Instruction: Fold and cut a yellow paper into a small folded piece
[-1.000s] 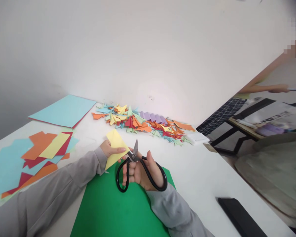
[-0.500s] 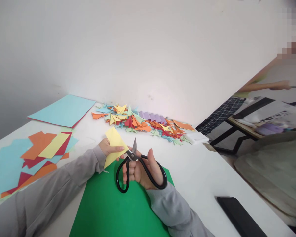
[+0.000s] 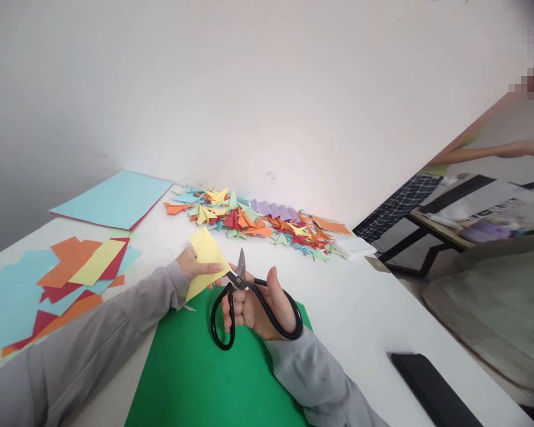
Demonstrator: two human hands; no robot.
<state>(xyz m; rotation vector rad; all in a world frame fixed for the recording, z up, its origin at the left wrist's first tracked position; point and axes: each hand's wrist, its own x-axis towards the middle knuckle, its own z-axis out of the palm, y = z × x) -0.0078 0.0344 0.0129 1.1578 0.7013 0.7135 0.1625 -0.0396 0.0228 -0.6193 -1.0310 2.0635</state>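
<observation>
Between the thumb and fingers of my left hand (image 3: pixel 193 265) is a folded piece of yellow paper (image 3: pixel 208 248), its right corner pointing at the scissors. My right hand (image 3: pixel 260 308) is around the black looped handles of the scissors (image 3: pixel 237 281), thumb through one loop and fingers at the other. The blades stand apart; one points up, while the other meets the paper's right corner. I cannot tell whether it is cutting in. Beneath both hands lies a large green sheet (image 3: pixel 213 379) on the white table (image 3: pixel 360 332).
Coloured paper scraps (image 3: pixel 78 261) lie at left, behind them a light blue sheet (image 3: pixel 115 198). Small folded paper shapes (image 3: pixel 235 216) pile along the wall. A white box (image 3: pixel 353 248) sits at their right end, a black flat object (image 3: pixel 431 385) at front right. A person's arm (image 3: pixel 485 153) shows beyond.
Very little differs. The scissors' handles have shifted slightly while the paper stays in my left hand. The other person's arm in the background has moved a bit to the right.
</observation>
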